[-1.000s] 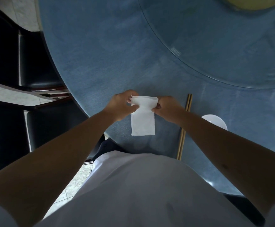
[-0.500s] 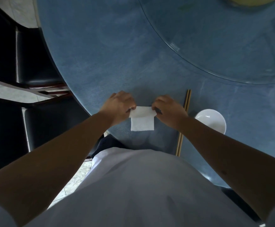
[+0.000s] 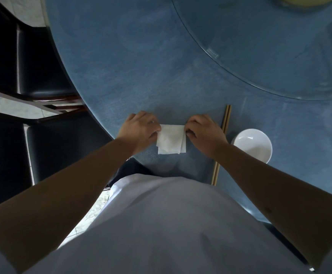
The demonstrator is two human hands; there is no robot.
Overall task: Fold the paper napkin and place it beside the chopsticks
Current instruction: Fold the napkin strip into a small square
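Blue bench (image 3: 141, 76) | both our hands' fingers pinch napkin (image 3: 171, 139) top corners, left (image 3: 141, 128), right (image 3: 205, 130) | chopsticks (image 3: 225, 123) just right | we judge it light, limp, tearable: hold corners.

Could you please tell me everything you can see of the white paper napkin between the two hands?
The white paper napkin is thin, soft-looking tissue, folded into a small squarish pad whose layers sit uneven at the near-right corner. It lies on the blue table near its edge, left of the wooden chopsticks and apart from them. The left hand pinches its left edge, the right hand its right edge.
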